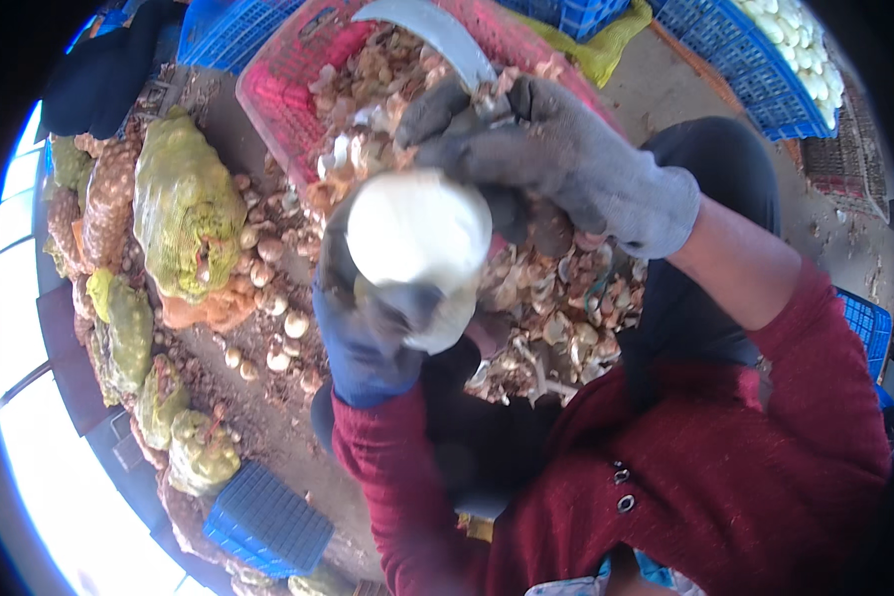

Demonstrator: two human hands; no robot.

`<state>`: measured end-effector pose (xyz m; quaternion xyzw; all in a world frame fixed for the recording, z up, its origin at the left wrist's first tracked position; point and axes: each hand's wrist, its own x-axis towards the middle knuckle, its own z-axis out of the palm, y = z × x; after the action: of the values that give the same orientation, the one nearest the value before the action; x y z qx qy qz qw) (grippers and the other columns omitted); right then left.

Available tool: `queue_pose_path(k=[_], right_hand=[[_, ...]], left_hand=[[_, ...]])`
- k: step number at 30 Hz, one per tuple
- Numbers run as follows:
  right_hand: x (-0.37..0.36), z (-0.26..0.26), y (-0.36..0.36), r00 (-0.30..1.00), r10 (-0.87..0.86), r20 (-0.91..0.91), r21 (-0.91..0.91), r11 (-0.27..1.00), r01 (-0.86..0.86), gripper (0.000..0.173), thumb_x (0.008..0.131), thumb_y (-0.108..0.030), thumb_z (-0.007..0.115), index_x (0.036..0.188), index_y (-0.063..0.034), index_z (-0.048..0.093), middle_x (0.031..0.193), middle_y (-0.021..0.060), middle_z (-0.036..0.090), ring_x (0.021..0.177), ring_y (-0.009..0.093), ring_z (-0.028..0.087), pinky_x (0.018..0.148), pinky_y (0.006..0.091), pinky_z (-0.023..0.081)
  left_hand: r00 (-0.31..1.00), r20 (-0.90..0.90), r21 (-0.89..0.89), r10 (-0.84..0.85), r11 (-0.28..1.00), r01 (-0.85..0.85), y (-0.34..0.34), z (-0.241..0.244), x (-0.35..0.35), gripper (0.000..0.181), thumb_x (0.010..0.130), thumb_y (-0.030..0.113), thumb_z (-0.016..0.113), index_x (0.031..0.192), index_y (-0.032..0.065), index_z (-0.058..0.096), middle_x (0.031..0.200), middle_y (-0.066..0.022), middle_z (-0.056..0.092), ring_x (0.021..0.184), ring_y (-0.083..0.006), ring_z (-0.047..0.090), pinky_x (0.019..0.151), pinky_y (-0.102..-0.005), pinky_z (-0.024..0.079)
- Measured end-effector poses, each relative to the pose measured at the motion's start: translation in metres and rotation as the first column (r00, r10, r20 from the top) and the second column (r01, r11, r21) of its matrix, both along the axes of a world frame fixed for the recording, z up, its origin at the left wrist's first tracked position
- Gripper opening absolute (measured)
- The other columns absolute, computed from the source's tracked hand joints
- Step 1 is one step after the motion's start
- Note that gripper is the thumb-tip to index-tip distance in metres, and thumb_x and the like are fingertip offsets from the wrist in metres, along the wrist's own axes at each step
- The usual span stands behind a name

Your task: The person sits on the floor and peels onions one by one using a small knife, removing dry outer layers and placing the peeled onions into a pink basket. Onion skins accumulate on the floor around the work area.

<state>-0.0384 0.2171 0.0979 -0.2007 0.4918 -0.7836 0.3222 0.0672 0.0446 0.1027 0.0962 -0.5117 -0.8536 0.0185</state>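
Note:
My left hand [369, 339], in a blue and dark glove, grips a large white peeled onion [417, 227]. Motion blurs the onion's lower part around my thumb. Above it, my right hand [544, 141] wears a grey glove with dark, soiled fingers and is closed around a curved sickle-like knife [443, 33]. Its handle is mostly hidden in my fingers, while the blade points up and left, apart from the onion. Beneath both hands stands a pink plastic crate [272, 104] holding onion skins [384, 74]. More skins and trimmings [559, 320] lie closer to my body.
Loose onions [296, 324] lie on the floor to the left, beside a yellow-green mesh sack [186, 201]. Several filled sacks line the left side. A blue crate [268, 518] sits lower left. Another blue crate [752, 67] at upper right contains peeled white onions [790, 37].

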Motion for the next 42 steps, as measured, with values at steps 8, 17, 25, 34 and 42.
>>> queue_pose_path(k=[8, 17, 25, 34, 42], right_hand=[[0.003, 0.015, -0.005, 0.982, -0.183, 0.053, 0.207, 0.964, 0.169, 0.02, 0.083, -0.01, 0.067, 0.099, 0.001, 0.065, 0.072, 0.0048, 0.065, 0.052, 0.006, 0.057, 0.045, 0.0181, 0.046], [0.012, 0.031, -0.007, 0.992, -0.095, 0.083, 0.076, 0.993, 0.089, 0.021, 0.083, -0.011, 0.067, 0.101, -0.0032, 0.062, 0.069, 0.0032, 0.063, 0.053, 0.005, 0.056, 0.044, 0.0193, 0.046], [-0.006, -0.013, 0.0, 0.379, 0.092, -0.921, 0.312, 0.758, 0.573, 0.034, 0.085, -0.029, 0.061, 0.11, -0.0055, 0.056, 0.082, 0.0088, 0.064, 0.068, 0.023, 0.065, 0.057, 0.0335, 0.051], [0.023, -0.003, -0.01, 0.459, 0.385, -0.801, 0.579, 0.693, 0.429, 0.078, 0.077, -0.015, 0.064, 0.145, -0.0112, 0.026, 0.109, 0.0159, 0.062, 0.056, 0.025, 0.062, 0.047, 0.0326, 0.045], [0.022, -0.011, -0.016, 0.481, 0.326, -0.814, 0.536, 0.741, 0.405, 0.061, 0.075, -0.013, 0.061, 0.13, -0.0025, 0.038, 0.071, 0.0136, 0.064, 0.062, 0.031, 0.065, 0.054, 0.043, 0.049]], left_hand=[[0.986, 0.018, -0.084, 0.166, 0.983, -0.164, 0.009, 0.003, -0.009, 0.068, 0.09, 0.044, 0.054, 0.134, -0.0051, 0.037, 0.121, -0.0184, 0.055, 0.105, -0.0279, 0.06, 0.088, -0.0373, 0.052], [0.986, 0.155, 0.353, 0.069, 0.928, -0.121, -0.002, -0.004, -0.003, 0.085, 0.054, 0.002, 0.072, 0.132, -0.0047, 0.039, 0.111, -0.0204, 0.061, 0.094, -0.0324, 0.064, 0.079, -0.0389, 0.056], [0.992, 0.125, 0.273, -0.016, 0.962, -0.018, 0.007, 0.006, -0.005, 0.083, 0.049, -0.006, 0.061, 0.129, -0.0065, 0.042, 0.103, -0.0229, 0.061, 0.072, -0.0313, 0.065, 0.063, -0.0382, 0.057], [0.996, 0.092, 0.18, 0.011, 0.983, -0.027, 0.005, -0.013, 0.001, 0.064, 0.062, 0.007, 0.069, 0.121, -0.0053, 0.048, 0.097, -0.0183, 0.063, 0.072, -0.0277, 0.065, 0.065, -0.0357, 0.056], [0.992, 0.114, 0.118, 0.05, 0.991, -0.063, 0.012, -0.008, 0.004, 0.072, 0.057, 0.01, 0.072, 0.123, -0.0068, 0.046, 0.097, -0.0191, 0.062, 0.074, -0.0287, 0.064, 0.066, -0.0364, 0.054]])
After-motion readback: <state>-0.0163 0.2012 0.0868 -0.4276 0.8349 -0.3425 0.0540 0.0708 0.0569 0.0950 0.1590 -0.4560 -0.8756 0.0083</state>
